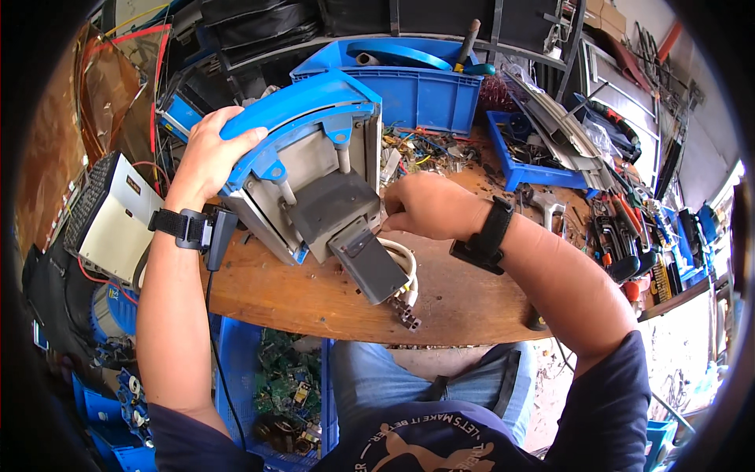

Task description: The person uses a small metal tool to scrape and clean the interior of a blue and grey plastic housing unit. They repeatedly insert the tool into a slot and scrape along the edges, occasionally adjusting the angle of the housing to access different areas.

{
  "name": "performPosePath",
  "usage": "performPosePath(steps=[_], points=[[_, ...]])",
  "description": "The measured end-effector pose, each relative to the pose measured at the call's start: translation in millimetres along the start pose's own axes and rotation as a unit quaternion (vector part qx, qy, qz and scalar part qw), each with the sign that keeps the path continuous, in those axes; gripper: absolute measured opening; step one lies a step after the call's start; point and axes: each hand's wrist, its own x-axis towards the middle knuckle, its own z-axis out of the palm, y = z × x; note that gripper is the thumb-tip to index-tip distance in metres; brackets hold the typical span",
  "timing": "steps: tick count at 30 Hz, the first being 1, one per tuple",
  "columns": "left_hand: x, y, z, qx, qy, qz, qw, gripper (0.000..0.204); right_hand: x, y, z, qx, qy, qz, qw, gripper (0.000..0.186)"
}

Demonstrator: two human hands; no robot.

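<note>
My left hand [212, 153] grips the curved blue top edge of a metal device [307, 102], which is tilted on the wooden bench [259, 291]. Inside the device are two silver posts and a dark grey metal block [330, 212]. A smaller dark grey box [366, 267] hangs from its lower side, with cream cables [410, 267] looped behind it and metal connectors at their end. My right hand [413, 204] is closed just right of the grey block, its fingertips at the device's right side; what they hold, if anything, is hidden.
Behind are a blue crate [417, 102] and a blue tray [519, 173] with metal strips, among scrap pieces. Hand tools [617, 228] crowd the right; an electronic unit [110, 220] stands at left. A blue bin [236, 370] of circuit boards sits below the bench.
</note>
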Motion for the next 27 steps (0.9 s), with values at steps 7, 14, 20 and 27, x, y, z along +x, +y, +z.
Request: performPosePath(steps=[7,14,20,27], points=[[-3.2,4.4,0.6,-0.001,0.004,0.0,1.0,0.065,-11.9,-4.8,21.9,0.449,0.043,0.22,0.865,0.024],[-4.2,5.5,3.2,0.0,0.023,-0.004,1.0,0.067,-16.6,-13.9,41.3,0.465,0.132,0.203,0.852,0.025],[-2.0,1.8,2.3,-0.003,0.022,-0.007,1.0,0.066,-12.8,-43.4,41.4,0.175,0.219,0.026,0.96,0.014],[-3.2,6.6,2.6,-0.007,0.024,0.0,1.0,0.064,-2.5,-120.0,28.6,-0.137,0.031,-0.145,0.979,0.008]])
